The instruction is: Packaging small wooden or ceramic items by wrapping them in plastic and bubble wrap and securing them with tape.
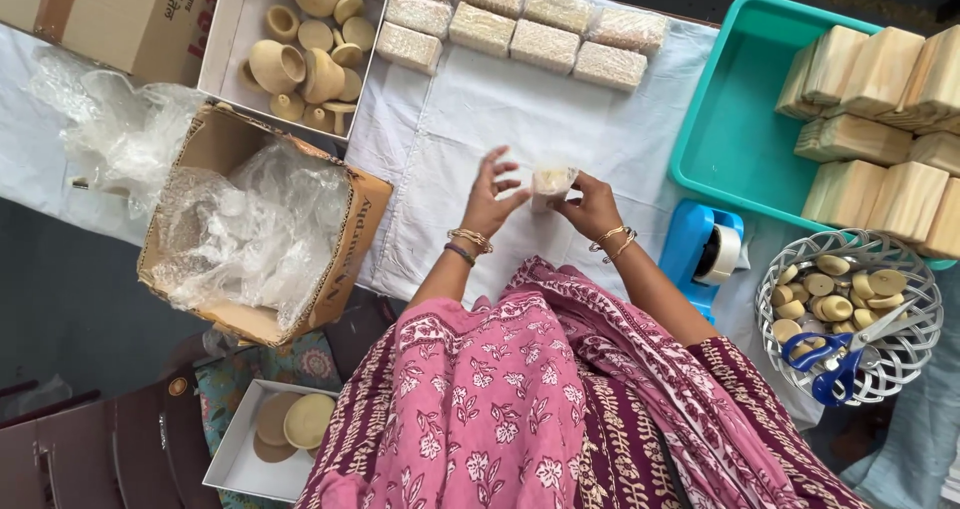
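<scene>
Both hands [540,204] around wrapped block [551,181]

Pink floral garment, gold bangles

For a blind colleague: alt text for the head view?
Both hands, left hand and right hand, hold a small wrapped packet over a white cloth. Finished packets line the far edge; a teal tray holds wooden blocks.
</scene>
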